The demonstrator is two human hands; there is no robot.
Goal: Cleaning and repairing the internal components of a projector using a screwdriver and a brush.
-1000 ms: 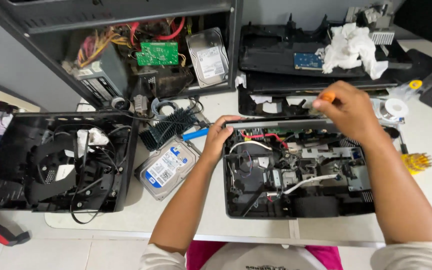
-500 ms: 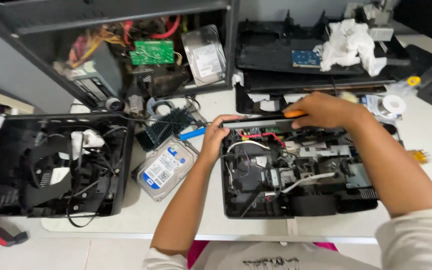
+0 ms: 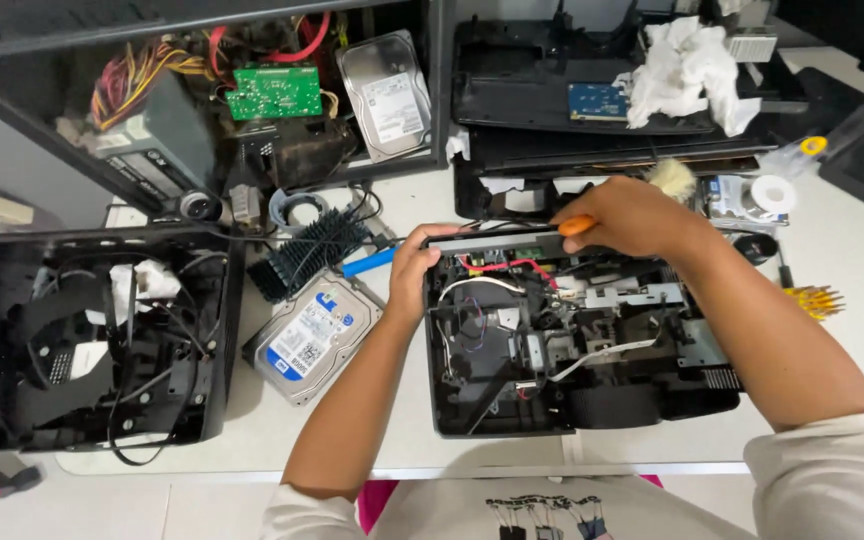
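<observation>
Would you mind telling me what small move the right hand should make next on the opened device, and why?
Probably a short stroke of the orange-handled tool along the back edge of the opened black device. The right hand grips that tool right at this edge, while the left hand braces the device's back left corner, so the case looks steadied for work there. The tool's tip is hidden.

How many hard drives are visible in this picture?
2. One hard drive lies flat on the table, left of the left hand. A second hard drive leans inside the open computer case. Others may be hidden.
</observation>
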